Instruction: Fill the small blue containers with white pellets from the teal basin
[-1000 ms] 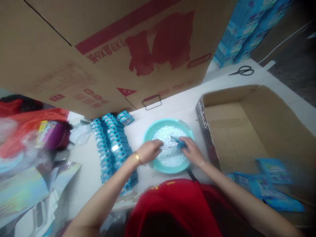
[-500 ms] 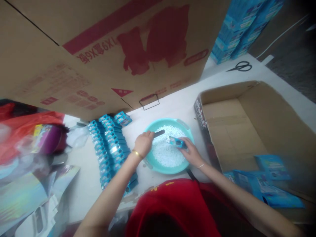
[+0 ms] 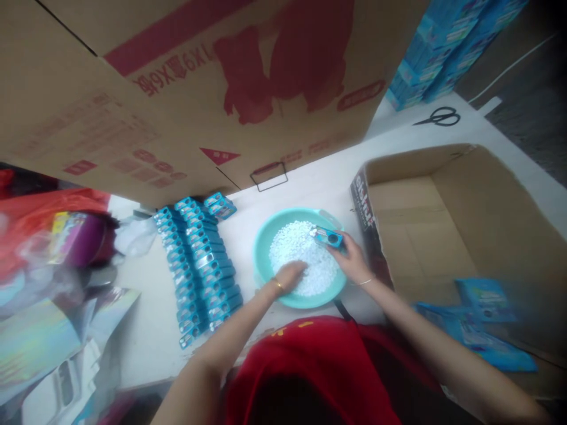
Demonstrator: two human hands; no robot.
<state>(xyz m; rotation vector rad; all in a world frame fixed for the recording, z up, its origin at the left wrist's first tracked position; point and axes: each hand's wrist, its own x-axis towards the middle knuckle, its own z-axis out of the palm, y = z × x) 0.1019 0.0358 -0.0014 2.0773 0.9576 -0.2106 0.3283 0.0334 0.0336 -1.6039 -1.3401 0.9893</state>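
A teal basin [image 3: 261, 260] on the white table holds a heap of small white pellets [image 3: 296, 245]. My left hand [image 3: 290, 276] lies in the pellets at the basin's near side; whether its fingers close on anything is hidden by blur. My right hand [image 3: 352, 260] holds a small blue case [image 3: 328, 237] over the basin's right rim. Rows of the same blue cases [image 3: 197, 265] lie left of the basin.
A big cardboard box [image 3: 177, 88] with red print looms at the back. An open cardboard box [image 3: 469, 218] stands right, with blue packets [image 3: 482, 330] at its near end. Black scissors [image 3: 438, 117] lie far right. Plastic bags and wrappers [image 3: 53, 283] pile up left.
My left hand has dropped from the basin's left rim, where it held a dark strip, into the pellets. My right hand with the blue case has shifted slightly right.
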